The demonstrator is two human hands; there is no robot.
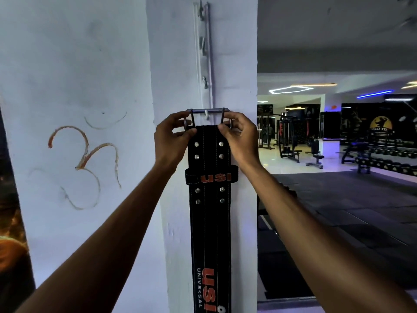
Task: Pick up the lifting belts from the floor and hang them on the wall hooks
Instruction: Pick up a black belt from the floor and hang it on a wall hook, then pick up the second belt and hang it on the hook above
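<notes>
A white pillar (178,64) stands right in front, and its right edge drops straight down just past the right hand. To the right of that edge there is lots of open room: a dark gym floor (338,211) with benches and weight machines (291,136) far back. To the left, the white wall (67,64) carries an orange scribble (85,163), and a dark picture shows at the far left edge.

A thin rail of wall hooks (204,48) runs up and down the pillar face. At its lower end sits a white hook (206,114).

The black lifting belt (209,222) hangs flat against the pillar, close to its right edge. Its long side runs straight up and down, from the hook to the bottom of the view. The metal buckle (207,111) points up, and its top bar lies across the white hook. Orange "USI" letters read sideways low on the belt.

Both arms reach up and forward from the bottom corners. The left hand (173,138) pinches the left side of the buckle and the belt's top corner between thumb and fingers. The right hand (239,136) pinches the right side the same way. The two hands are level, one on each side of the hook.
</notes>
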